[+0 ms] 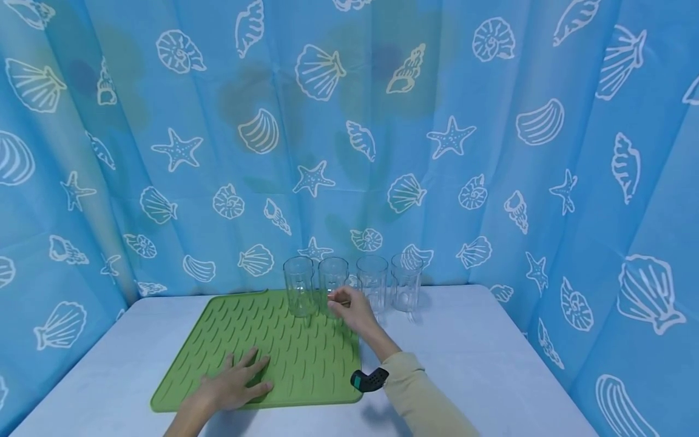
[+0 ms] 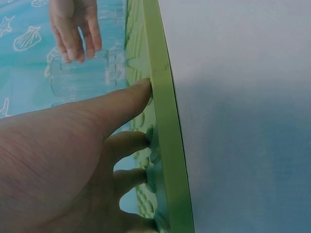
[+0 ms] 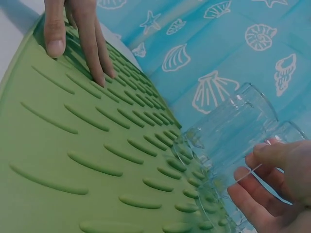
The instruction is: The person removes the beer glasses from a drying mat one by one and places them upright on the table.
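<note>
Several tall clear glasses stand in a row at the back. My right hand (image 1: 355,311) is at the near side of the second glass from the left (image 1: 334,273), thumb and fingers curled around a thin clear part of it, low down. Up close in the right wrist view, the fingers (image 3: 255,194) partly cover that glass, beside the leftmost glass (image 3: 235,121). On the front left of a green ridged mat (image 1: 306,364) rests my left hand (image 1: 232,385), fingers spread. Its thumb (image 2: 129,99) touches the mat close to the raised rim.
The mat lies on a white-covered table (image 1: 464,358), with the two left glasses over its back right corner. Two more glasses (image 1: 372,279) stand to the right of the gripped one. A blue shell-patterned curtain (image 1: 338,152) hangs close behind them and along both sides.
</note>
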Tool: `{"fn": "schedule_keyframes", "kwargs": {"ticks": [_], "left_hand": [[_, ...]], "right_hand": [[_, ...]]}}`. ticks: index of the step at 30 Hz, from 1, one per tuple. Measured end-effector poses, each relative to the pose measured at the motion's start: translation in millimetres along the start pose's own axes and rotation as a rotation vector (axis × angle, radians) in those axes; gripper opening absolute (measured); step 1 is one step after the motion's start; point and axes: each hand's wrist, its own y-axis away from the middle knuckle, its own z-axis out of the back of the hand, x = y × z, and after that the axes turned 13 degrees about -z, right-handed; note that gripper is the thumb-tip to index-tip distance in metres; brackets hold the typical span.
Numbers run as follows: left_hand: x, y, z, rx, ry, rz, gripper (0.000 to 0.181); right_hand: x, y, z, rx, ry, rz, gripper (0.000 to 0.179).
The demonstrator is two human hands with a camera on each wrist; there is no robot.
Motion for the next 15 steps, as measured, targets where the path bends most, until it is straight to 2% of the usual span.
{"fn": "schedule_keyframes", "kwargs": {"ticks": [5, 15], "left_hand": [[1.7, -1.0, -1.3, 0.004, -0.013, -0.002, 0.076], [2.4, -2.6, -1.4, 0.003, -0.01, -0.006, 0.075]], "right_hand": [[0.6, 1.1, 2.2, 0.04, 0.007, 0.029, 0.013], [2.6, 9.3, 7.5, 0.067, 0.016, 0.078, 0.014]]}}
